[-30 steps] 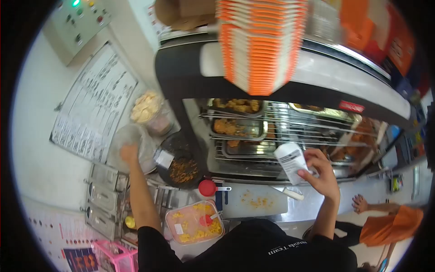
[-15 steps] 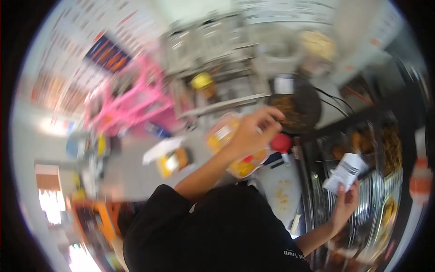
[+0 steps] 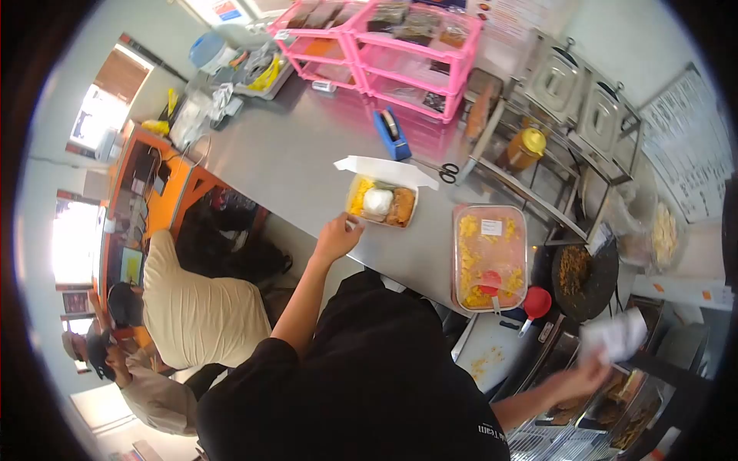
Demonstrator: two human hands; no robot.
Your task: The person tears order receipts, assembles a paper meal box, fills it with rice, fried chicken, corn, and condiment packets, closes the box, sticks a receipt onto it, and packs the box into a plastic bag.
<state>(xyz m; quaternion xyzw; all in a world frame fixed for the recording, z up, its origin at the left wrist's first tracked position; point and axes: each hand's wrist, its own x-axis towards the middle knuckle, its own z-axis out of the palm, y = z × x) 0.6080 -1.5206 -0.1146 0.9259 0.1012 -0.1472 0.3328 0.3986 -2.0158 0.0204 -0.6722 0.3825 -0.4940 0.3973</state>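
My left hand point(image 3: 339, 237) is beside the near-left corner of an open paper meal box point(image 3: 400, 225). Its fingers are curled in, and a small pale spot shows at the fingertips, too small to name. Inside the box are white rice point(image 3: 377, 203), yellow bits of food and a browned fried piece point(image 3: 402, 206); the white lid is folded back. Off to the right, my right hand point(image 3: 590, 375) grips a white paper slip point(image 3: 615, 336), blurred by motion, above the food trays.
A clear tub point(image 3: 459, 265) of yellow food holds a red scoop. Farther right are a red-handled spoon point(image 3: 536, 302) and a dark pan point(image 3: 586, 286). A blue tape dispenser point(image 3: 393, 138), scissors point(image 3: 447, 172) and pink racks point(image 3: 419, 61) stand behind. People point(image 3: 204, 315) are at the left.
My view has swung left and sharpened. My left hand has gone from near the dark pan and tub to the meal box. The paper slip stays in my right hand.
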